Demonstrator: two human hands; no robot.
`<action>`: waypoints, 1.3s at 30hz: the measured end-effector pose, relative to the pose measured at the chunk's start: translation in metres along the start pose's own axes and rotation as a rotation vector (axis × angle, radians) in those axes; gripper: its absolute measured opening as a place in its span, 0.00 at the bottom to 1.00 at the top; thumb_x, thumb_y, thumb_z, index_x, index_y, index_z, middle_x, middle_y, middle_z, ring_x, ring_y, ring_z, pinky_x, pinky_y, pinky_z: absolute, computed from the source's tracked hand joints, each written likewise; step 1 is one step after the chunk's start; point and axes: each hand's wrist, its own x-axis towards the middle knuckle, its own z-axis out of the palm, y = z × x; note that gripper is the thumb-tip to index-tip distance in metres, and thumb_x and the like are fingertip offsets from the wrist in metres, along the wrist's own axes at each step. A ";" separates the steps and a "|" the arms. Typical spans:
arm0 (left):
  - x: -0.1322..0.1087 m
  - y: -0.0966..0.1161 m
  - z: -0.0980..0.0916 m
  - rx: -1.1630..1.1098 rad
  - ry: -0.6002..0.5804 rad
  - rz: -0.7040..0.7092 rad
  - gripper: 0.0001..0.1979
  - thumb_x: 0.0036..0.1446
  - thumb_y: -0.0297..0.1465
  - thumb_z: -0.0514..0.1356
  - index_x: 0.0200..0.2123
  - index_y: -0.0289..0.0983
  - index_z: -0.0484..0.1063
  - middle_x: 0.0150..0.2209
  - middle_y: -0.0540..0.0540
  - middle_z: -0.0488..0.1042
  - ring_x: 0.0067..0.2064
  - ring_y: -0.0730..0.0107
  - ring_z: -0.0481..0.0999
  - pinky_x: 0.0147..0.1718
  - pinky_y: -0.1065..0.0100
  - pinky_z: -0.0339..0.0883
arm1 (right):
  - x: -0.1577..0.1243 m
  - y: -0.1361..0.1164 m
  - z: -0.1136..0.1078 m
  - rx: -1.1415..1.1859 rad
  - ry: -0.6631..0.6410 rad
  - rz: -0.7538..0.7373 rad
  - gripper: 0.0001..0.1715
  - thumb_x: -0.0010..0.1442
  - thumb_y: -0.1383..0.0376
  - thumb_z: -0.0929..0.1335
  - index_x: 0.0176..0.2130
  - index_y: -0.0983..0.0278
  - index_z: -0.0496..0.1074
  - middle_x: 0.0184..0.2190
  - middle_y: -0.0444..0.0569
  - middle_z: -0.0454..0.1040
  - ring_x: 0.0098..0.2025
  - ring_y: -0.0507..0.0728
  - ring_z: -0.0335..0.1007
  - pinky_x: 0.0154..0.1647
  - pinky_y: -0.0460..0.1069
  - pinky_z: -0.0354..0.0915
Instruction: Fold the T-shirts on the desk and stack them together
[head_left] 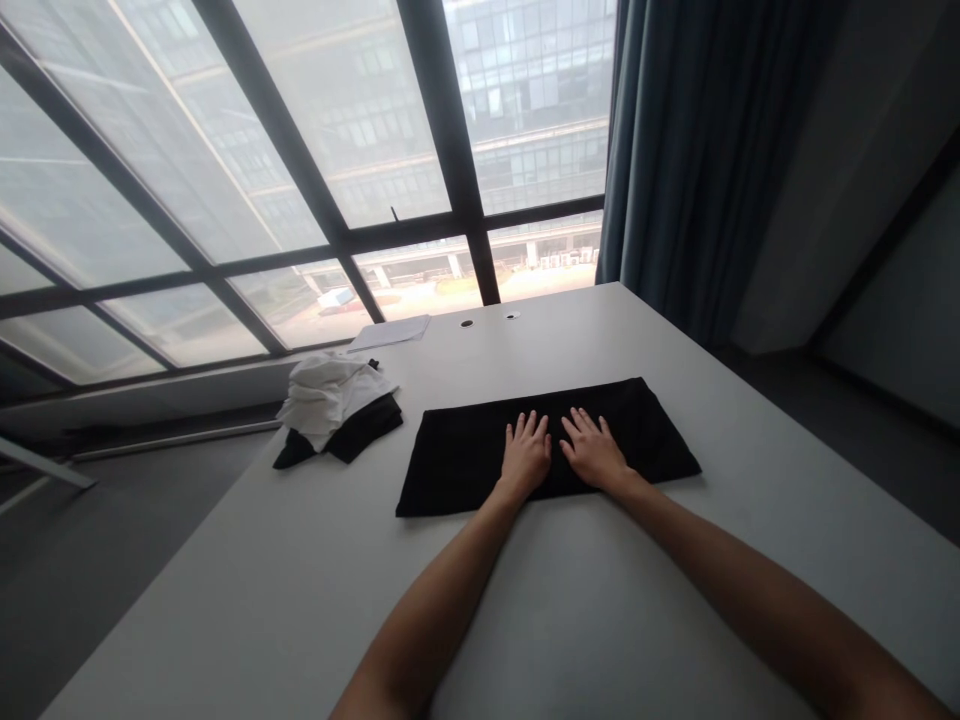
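Note:
A black folded piece of cloth, perhaps a garment, lies flat on the white table as a wide, near-rectangular shape. Both palms rest on its middle, side by side. My left hand is open, its fingers spread and pointing away from me. Just to the right, my right hand is open too, pressed flat with fingers apart. A narrow strip of black fabric shows between the two hands. Neither hand grips anything. What kind of garment the cloth is cannot be made out.
A crumpled white cloth lies over black fabric at the table's left edge. Behind it are white paper sheets. Two round cable holes sit near the far edge of the table. Windows and a blue curtain stand beyond.

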 end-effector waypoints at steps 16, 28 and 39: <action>-0.010 0.018 -0.002 -0.015 -0.099 0.058 0.30 0.71 0.44 0.46 0.72 0.42 0.54 0.74 0.44 0.49 0.74 0.53 0.44 0.70 0.45 0.40 | 0.016 0.043 -0.021 0.006 0.192 0.114 0.33 0.73 0.57 0.53 0.69 0.68 0.58 0.73 0.58 0.51 0.75 0.62 0.40 0.73 0.62 0.39; -0.009 0.016 0.000 -0.029 -0.102 0.053 0.31 0.71 0.45 0.46 0.72 0.42 0.54 0.74 0.45 0.48 0.74 0.53 0.44 0.70 0.45 0.39 | 0.021 0.097 -0.017 -0.062 0.143 0.314 0.35 0.72 0.55 0.53 0.69 0.69 0.60 0.73 0.60 0.51 0.74 0.64 0.41 0.71 0.66 0.42; -0.010 0.019 -0.005 -0.046 -0.113 0.040 0.30 0.71 0.44 0.47 0.72 0.44 0.54 0.74 0.45 0.49 0.74 0.52 0.45 0.70 0.44 0.40 | 0.020 0.091 -0.013 -0.061 0.151 0.292 0.31 0.71 0.58 0.55 0.66 0.68 0.64 0.71 0.59 0.56 0.74 0.63 0.44 0.71 0.62 0.42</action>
